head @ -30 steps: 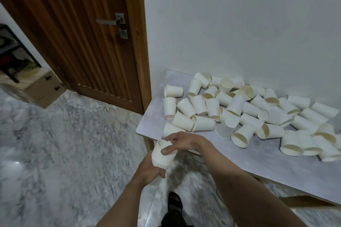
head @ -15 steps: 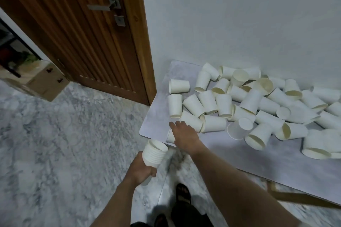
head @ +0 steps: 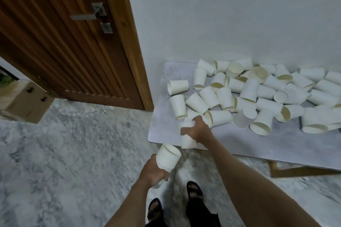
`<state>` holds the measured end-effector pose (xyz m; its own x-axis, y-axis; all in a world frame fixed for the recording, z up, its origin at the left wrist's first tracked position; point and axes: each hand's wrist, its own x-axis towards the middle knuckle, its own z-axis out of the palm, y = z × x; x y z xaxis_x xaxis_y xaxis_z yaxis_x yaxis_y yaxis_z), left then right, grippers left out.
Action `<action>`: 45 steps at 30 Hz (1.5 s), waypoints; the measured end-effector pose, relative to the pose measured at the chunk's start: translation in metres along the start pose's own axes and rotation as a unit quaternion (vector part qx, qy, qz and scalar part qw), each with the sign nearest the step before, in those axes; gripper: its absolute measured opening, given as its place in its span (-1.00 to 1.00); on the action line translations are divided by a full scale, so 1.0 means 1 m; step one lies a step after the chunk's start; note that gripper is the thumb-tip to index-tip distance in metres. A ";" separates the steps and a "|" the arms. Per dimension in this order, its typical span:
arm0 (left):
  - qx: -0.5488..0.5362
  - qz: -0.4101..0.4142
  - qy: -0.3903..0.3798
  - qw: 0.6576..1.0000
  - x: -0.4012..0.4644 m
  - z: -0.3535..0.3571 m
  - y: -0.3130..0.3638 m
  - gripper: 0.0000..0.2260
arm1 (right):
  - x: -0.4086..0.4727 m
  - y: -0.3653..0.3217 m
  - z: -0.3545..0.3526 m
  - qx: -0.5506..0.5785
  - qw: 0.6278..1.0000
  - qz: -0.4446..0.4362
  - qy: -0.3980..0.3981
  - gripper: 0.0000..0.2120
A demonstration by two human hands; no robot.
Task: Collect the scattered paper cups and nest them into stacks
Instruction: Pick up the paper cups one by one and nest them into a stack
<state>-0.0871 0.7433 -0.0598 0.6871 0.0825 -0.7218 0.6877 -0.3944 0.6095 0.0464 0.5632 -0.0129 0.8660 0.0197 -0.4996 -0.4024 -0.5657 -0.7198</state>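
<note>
One loose cup (head: 187, 135) is pinched in your right hand (head: 198, 131) just above the nested stack (head: 168, 156) gripped in your left hand (head: 153, 171), so line up the rims squarely before pressing it in.

One table (head: 239, 145) bears a heap of loose paper cups (head: 247, 90), too many and too overlapped to count exactly, roughly three dozen; one nested stack (head: 168, 156) sits in one hand (head: 153, 172), one single cup (head: 187, 134) in the other hand (head: 198, 130); one door (head: 60, 38); two sandalled feet (head: 193, 190)
</note>
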 end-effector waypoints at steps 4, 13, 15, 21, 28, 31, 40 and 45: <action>0.026 0.040 -0.016 0.999 0.001 -0.010 0.009 -0.37 | -0.012 -0.009 -0.002 0.224 0.973 0.059 -0.018 -0.46; -0.035 0.068 -0.031 0.997 0.011 -0.022 0.007 -0.41 | -0.054 -0.028 0.012 -0.037 0.964 0.041 -0.260 -0.52; -0.037 0.065 -0.035 0.997 0.010 -0.024 0.005 -0.42 | -0.048 -0.030 0.011 -0.082 0.974 0.004 -0.212 -0.45; -0.047 0.051 -0.046 0.997 0.009 -0.034 0.013 -0.36 | 0.004 -0.028 0.000 -0.241 0.956 -0.129 0.103 -0.63; -0.032 0.017 -0.047 0.998 0.010 -0.040 0.023 -0.46 | 0.033 -0.009 0.019 -0.464 0.857 -0.172 0.143 -0.42; -0.029 0.011 -0.046 0.998 0.013 -0.041 0.021 -0.48 | 0.028 -0.004 0.028 -0.483 0.847 -0.137 0.176 -0.35; 0.007 0.035 -0.063 0.997 0.022 -0.040 0.022 -0.51 | 0.010 0.005 0.019 -0.374 0.921 -0.024 0.106 -0.31; 0.054 0.058 -0.075 0.994 0.025 -0.046 0.016 -0.41 | -0.006 -0.021 -0.014 -0.025 0.994 -0.014 0.104 -0.31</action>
<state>-0.0483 0.7813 -0.0534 0.7126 -0.1037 -0.6939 0.5702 -0.4906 0.6589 0.0536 0.5638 0.0123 0.9212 -0.1329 -0.3656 -0.3672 -0.6075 -0.7043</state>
